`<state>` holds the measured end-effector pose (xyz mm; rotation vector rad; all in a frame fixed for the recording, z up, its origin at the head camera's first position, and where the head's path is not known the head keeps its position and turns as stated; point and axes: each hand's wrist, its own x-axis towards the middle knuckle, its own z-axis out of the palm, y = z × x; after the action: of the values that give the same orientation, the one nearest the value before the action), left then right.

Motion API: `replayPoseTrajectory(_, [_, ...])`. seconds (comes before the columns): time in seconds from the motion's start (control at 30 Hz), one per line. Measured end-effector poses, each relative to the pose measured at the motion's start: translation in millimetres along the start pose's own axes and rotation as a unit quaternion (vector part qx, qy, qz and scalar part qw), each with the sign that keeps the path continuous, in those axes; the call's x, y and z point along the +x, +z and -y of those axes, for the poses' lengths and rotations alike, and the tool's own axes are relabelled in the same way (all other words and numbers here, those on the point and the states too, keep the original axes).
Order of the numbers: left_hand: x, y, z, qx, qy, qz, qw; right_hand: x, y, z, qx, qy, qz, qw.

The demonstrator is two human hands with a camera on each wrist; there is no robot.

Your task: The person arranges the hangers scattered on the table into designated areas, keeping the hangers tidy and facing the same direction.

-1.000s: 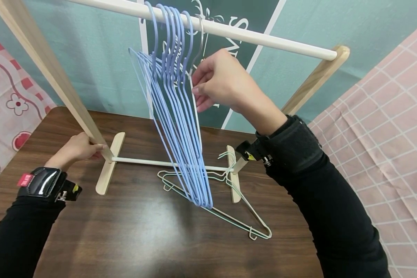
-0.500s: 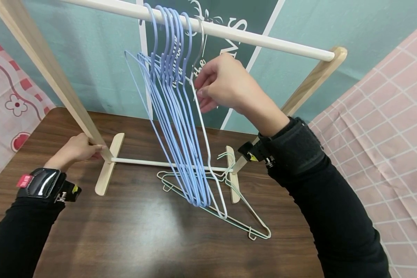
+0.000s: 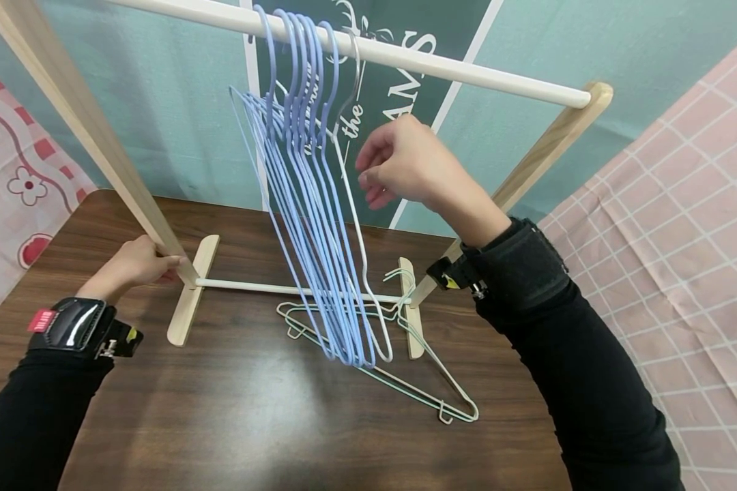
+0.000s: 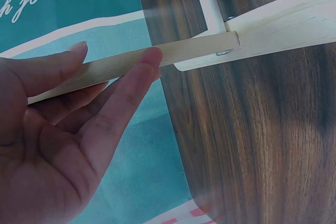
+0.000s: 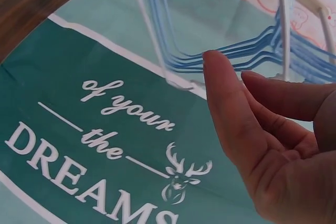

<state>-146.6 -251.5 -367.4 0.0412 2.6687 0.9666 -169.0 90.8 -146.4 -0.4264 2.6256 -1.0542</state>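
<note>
On the left, my left hand [image 3: 136, 262] grips the lower part of the rack's wooden post [image 3: 107, 157]. The left wrist view shows thumb and fingers on either side of that post [image 4: 126, 62]. Several blue hangers [image 3: 328, 266] hang bunched on the white rail [image 3: 417, 60] of the clothes rack. To their right, on the same rail, hangs a white hanger [image 3: 357, 228] with a metal hook. Just right of it my right hand [image 3: 405, 164] is in the air, fingers loosely bent, holding nothing. In the right wrist view blue hangers [image 5: 241, 51] appear beyond the fingertips.
Pale green hangers [image 3: 457, 382] lie on the dark wooden table [image 3: 233, 423], under the bunch and against the right foot [image 3: 414, 334] of the rack. A lower white bar [image 3: 258, 286] joins the feet. Behind hangs a teal cloth [image 3: 178, 123] with lettering.
The white hanger, earlier at my right fingers, has swung out and back to hang beside the blue ones. My right hand has let go and moved right and down. The left hand stays put.
</note>
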Motion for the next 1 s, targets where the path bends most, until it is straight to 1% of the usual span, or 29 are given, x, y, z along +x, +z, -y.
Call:
replayPoseTrajectory(0.13, [-0.8,0.1,-0.2,-0.008,-0.002,0.003,1.0000,2.5,0.3,-13.9,-0.005,0.011,0.003,1.000])
replayPoseTrajectory(0.3, [-1.0,-0.3,-0.9,-0.008,-0.004,0.005,1.0000,3.5,2.4,-35.5,-0.013,0.019,-0.006,1.000])
replayPoseTrajectory(0.4, [-0.9,-0.5,-1.0,-0.007,-0.005,0.006,0.9999,3.7,4.7,-49.1,-0.036,0.017,-0.015,0.999])
replayPoseTrajectory(0.63, [-0.2,-0.7,-1.0,-0.007,-0.003,0.007,0.9999,5.2,11.0,-82.0,-0.125,0.008,-0.033,0.992])
replayPoseTrajectory(0.73, [-0.1,-1.2,-1.1,-0.008,-0.004,0.009,0.9999,5.2,14.3,-95.2,-0.143,0.003,-0.033,0.989])
replayPoseTrajectory(0.83, [-0.6,-1.9,-1.2,-0.009,-0.005,0.009,0.9999,4.9,18.4,-106.9,-0.125,0.019,-0.025,0.992])
replayPoseTrajectory(0.93, [-1.0,-2.0,-1.2,-0.013,-0.005,0.007,0.9999,4.6,22.8,-117.4,-0.089,0.044,-0.018,0.995])
replayPoseTrajectory(1.0, [-1.3,-1.8,-1.2,-0.017,-0.005,0.005,0.9998,4.4,26.3,-123.8,-0.074,0.056,-0.014,0.996])
